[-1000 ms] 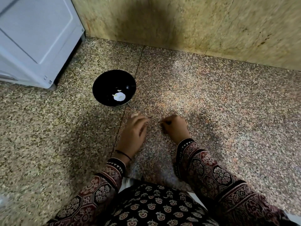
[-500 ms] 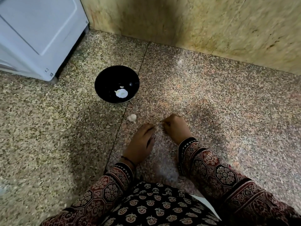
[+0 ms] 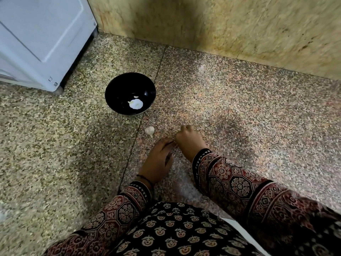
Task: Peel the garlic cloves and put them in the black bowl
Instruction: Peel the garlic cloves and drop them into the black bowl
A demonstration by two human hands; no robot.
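head view: garlic [image 3: 149, 131] lies on the floor [image 3: 73, 145] between bowl [image 3: 118, 85] and hands, just ahead-left of the fingertips, thin end pointing back at the person. left hand [image 3: 158, 159] is nearer; its fingertips meet the right hand [image 3: 188, 139], whose fingers are curled. whether either pinches a clove is hidden, cannot tell. pale bits [image 3: 135, 104] in bowl, unclear.

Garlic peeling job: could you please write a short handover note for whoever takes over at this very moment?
Left hand: fingertips meet the right hand; grip hidden.
Right hand: fingers curled low over the floor; contents hidden.
Black bowl: holds pale garlic pieces.
Done: some garlic in the bowl.
To do: the garlic piece lying on the floor between bowl and hands, untouched.
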